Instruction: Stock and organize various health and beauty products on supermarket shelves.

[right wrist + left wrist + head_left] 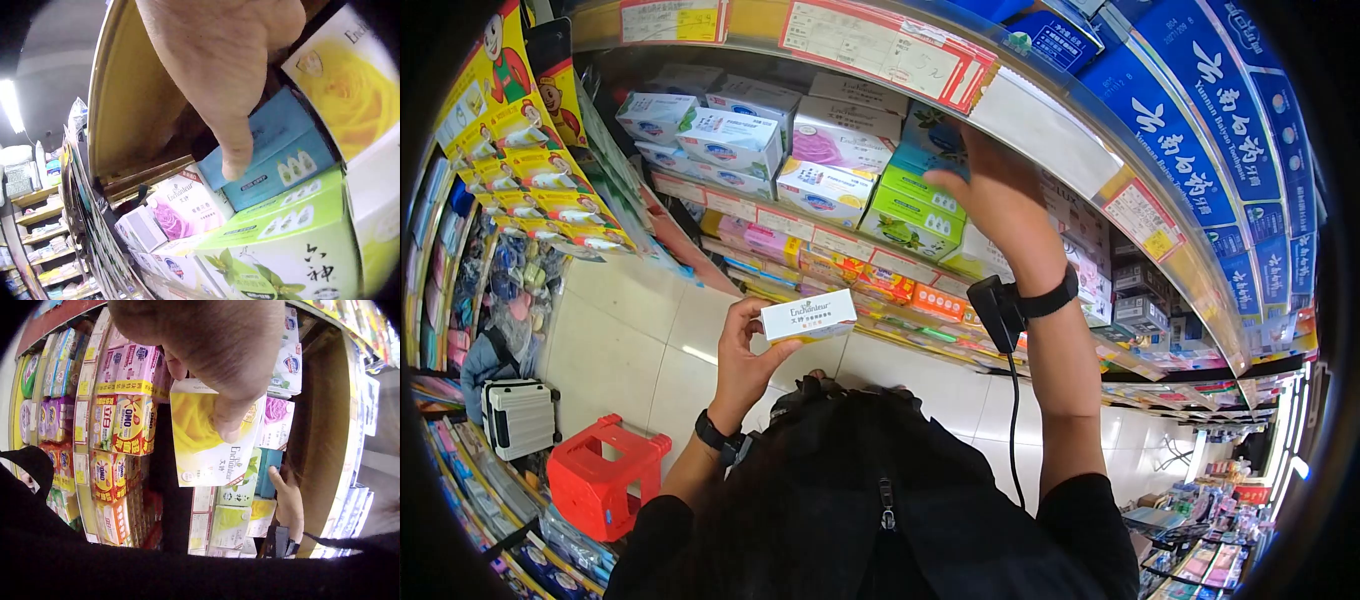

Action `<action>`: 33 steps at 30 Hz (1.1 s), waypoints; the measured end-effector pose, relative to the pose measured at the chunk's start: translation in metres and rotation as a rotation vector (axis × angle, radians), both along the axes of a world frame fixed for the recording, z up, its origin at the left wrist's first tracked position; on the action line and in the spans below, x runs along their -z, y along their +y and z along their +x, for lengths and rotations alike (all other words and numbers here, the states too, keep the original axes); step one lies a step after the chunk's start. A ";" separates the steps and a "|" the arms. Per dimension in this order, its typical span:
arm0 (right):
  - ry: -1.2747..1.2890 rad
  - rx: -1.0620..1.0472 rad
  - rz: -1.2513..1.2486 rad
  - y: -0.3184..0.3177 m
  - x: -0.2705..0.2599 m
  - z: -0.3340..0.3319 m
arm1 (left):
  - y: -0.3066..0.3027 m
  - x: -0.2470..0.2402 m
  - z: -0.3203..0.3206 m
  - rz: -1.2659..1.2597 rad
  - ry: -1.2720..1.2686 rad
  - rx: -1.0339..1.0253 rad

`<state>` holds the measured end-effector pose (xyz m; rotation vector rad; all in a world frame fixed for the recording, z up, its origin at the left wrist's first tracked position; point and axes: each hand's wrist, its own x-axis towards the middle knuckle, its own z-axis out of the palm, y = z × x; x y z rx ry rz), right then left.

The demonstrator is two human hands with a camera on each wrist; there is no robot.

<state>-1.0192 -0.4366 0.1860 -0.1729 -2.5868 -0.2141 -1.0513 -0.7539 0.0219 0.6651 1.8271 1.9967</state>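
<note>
pinches white Enchanteur box in left hand | touches blue box with thumb of right hand — cannot tell its full grip | near thumb — green box

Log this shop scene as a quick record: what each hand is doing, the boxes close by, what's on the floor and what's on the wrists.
Left hand: holds a yellow-white box between thumb and fingers
Right hand: thumb on a blue box; fingers not clearly visible
Boxes nearby: green box, pink-white box
Floor: pale tiles, with a red stool and white suitcase
Wrists: black band on each
</note>
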 end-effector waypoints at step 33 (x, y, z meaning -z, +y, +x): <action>0.065 0.000 -0.417 -0.035 -0.004 0.064 | 0.121 -0.092 -0.031 0.061 0.291 0.225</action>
